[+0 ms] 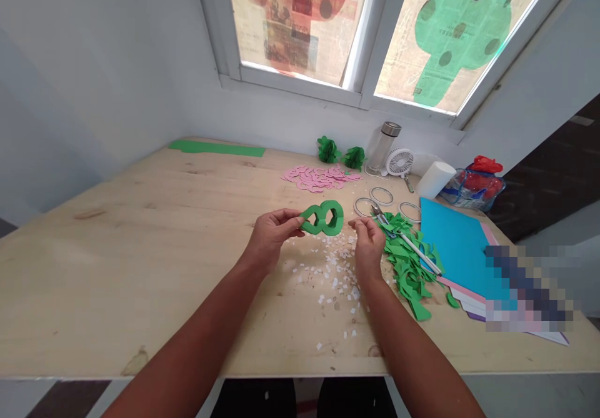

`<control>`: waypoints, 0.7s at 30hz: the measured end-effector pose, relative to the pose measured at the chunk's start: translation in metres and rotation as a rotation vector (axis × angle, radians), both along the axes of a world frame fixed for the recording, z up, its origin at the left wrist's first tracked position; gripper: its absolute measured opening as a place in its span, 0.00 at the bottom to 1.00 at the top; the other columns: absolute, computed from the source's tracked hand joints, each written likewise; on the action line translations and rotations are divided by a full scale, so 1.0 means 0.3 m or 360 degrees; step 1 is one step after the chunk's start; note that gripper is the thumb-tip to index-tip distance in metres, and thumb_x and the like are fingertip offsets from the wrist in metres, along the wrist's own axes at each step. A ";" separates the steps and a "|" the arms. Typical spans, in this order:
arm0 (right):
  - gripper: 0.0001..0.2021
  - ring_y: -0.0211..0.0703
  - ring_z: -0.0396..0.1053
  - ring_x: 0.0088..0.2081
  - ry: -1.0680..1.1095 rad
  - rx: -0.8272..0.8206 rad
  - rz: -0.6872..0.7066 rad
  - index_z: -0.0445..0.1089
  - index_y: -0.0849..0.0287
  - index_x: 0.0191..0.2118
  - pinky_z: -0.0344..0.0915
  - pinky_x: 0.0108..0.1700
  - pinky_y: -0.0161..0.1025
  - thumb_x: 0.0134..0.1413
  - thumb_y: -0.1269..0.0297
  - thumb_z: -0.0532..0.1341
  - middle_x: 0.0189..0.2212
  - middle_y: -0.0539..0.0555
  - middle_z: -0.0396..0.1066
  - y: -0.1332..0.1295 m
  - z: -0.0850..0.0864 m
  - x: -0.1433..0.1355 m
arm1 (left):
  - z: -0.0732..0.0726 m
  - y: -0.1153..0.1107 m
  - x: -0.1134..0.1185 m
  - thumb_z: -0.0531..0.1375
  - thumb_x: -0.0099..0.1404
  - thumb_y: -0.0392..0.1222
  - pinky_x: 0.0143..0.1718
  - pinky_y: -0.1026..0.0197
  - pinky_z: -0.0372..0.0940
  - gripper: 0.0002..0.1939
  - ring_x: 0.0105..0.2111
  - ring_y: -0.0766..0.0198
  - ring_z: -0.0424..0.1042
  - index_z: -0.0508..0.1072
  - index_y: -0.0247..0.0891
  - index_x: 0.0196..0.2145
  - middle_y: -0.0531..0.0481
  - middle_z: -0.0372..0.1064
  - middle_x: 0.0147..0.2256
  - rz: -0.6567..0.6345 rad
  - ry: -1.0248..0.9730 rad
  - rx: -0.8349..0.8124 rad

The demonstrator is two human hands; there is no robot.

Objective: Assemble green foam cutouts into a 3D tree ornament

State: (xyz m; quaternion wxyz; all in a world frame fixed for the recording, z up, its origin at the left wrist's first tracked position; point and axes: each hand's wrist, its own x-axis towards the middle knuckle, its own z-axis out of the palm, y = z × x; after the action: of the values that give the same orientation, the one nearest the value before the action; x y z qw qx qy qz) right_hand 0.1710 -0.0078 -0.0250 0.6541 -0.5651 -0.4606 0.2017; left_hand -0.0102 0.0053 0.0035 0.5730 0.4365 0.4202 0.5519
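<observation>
In the head view, my left hand [272,233] pinches the left end of a green figure-eight paper cutout [334,230] with two holes, held above the table. My right hand [368,240] is a little to the right, apart from the cutout, thumb and fingertips pressed together. Whatever those fingertips hold, if anything, is too small to make out. Many tiny white paper bits [332,277] lie scattered below and between both hands. Green paper scraps [410,280] are heaped just right of my right hand, with a metal-tipped tool [379,213] and a white stick [419,252] on them.
Pink paper cutouts [314,179], green paper ornaments [328,150], a glass bottle [382,149] and a small fan [399,162] are at the back. Several tape rolls [381,195], blue sheets [454,243], a white roll [435,179] and a clear bag [473,190] lie right. A green strip [215,149] lies far left.
</observation>
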 end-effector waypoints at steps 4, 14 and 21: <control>0.08 0.40 0.66 0.28 0.0054 -0.0112 -0.0008 0.68 0.61 0.27 0.62 0.33 0.37 0.45 0.61 0.57 0.24 0.51 0.70 0.013 -0.015 0.003 | 0.003 0.002 -0.010 0.68 0.44 0.41 0.30 0.60 0.68 0.10 0.26 0.63 0.72 0.75 0.34 0.25 0.47 0.75 0.27 -0.0100 -0.0155 -0.0118; 0.06 0.36 0.63 0.22 0.0406 -0.0125 0.0223 0.68 0.60 0.23 0.60 0.29 0.34 0.42 0.66 0.56 0.17 0.47 0.66 0.001 0.014 -0.015 | 0.007 0.004 -0.020 0.69 0.45 0.38 0.31 0.62 0.67 0.10 0.29 0.64 0.73 0.75 0.34 0.28 0.48 0.75 0.29 -0.0230 -0.0339 -0.0242; 0.16 0.36 0.64 0.23 0.0363 -0.0176 0.0341 0.68 0.61 0.22 0.61 0.30 0.34 0.51 0.53 0.57 0.19 0.49 0.67 0.000 0.008 -0.025 | 0.012 0.003 -0.019 0.69 0.46 0.38 0.30 0.62 0.67 0.09 0.28 0.65 0.72 0.76 0.35 0.27 0.49 0.75 0.28 -0.0218 -0.0319 -0.0115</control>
State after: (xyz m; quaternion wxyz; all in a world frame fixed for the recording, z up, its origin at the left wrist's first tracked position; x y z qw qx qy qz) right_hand 0.1635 -0.0079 -0.0228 0.6447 -0.5215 -0.4291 0.3581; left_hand -0.0160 0.0062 0.0070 0.6638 0.3860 0.3497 0.5367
